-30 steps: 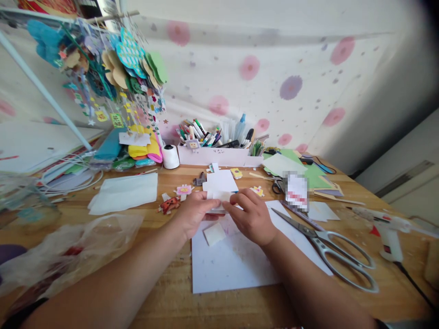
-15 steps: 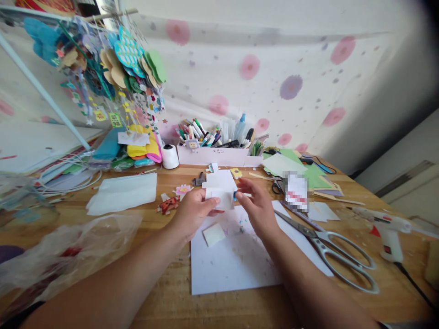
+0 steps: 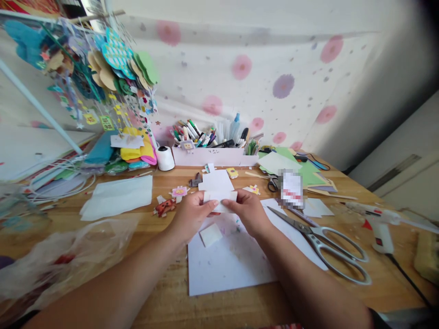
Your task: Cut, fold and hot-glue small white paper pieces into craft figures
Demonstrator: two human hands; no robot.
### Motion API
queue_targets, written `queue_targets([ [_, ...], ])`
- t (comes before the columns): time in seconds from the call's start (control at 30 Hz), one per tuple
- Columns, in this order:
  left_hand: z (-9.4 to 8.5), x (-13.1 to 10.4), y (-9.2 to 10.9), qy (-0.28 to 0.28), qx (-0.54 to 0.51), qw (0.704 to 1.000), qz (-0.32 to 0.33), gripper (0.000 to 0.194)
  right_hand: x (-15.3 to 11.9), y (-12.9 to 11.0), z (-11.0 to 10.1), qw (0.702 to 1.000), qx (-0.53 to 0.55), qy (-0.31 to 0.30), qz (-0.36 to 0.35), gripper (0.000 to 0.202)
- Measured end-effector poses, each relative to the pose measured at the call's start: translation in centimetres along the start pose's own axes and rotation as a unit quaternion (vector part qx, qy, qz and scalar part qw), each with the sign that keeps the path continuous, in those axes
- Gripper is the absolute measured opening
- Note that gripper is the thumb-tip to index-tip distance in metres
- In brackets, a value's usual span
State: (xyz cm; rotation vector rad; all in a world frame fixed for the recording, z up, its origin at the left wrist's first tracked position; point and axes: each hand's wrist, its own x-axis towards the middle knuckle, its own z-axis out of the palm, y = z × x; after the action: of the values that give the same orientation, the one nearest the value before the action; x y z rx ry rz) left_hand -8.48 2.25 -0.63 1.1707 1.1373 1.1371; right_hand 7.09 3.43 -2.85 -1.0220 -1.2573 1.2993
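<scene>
Between my two hands is a small white paper piece (image 3: 220, 197), held up above the table. My left hand (image 3: 192, 211) pinches its left end, thumb on the near face. At the right end my right hand (image 3: 249, 211) grips it the same way, and the two thumbs point toward each other. A bit of red shows just under the piece. Behind it lies a white card (image 3: 216, 180). Below my hands, a small white square pad (image 3: 211, 235) rests on a large white sheet (image 3: 233, 269) with tiny coloured scraps.
Large scissors (image 3: 318, 240) lie right of my right hand, with a glue gun (image 3: 380, 224) beyond. Small paper cutouts (image 3: 179, 191) are scattered behind my hands. A pen box (image 3: 216, 156) and thread spool (image 3: 165, 158) stand at the back; a clear plastic bag (image 3: 82, 256) lies left.
My right hand, half open beside the paper piece before, has closed on its right end. The view has shifted slightly to the right.
</scene>
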Motion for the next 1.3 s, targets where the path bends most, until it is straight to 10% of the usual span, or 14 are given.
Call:
queue_targets([
  [0.7,0.3,-0.4,0.1,-0.02,-0.044,0.998,-0.026,0.022,0.2,-0.8,-0.6,0.998,-0.057,-0.011,-0.023,0.022],
  [1.07,1.4,-1.4,-1.0,-0.083,0.005,0.996,0.012,0.015,-5.9,-3.6,-7.4,0.987,-0.118,0.022,0.11,0.021],
  [1.3,2.2,-3.3,-0.8,-0.278,0.02,0.959,-0.059,0.025,-8.4,-5.5,-5.6,0.971,-0.197,-0.088,0.102,0.018],
])
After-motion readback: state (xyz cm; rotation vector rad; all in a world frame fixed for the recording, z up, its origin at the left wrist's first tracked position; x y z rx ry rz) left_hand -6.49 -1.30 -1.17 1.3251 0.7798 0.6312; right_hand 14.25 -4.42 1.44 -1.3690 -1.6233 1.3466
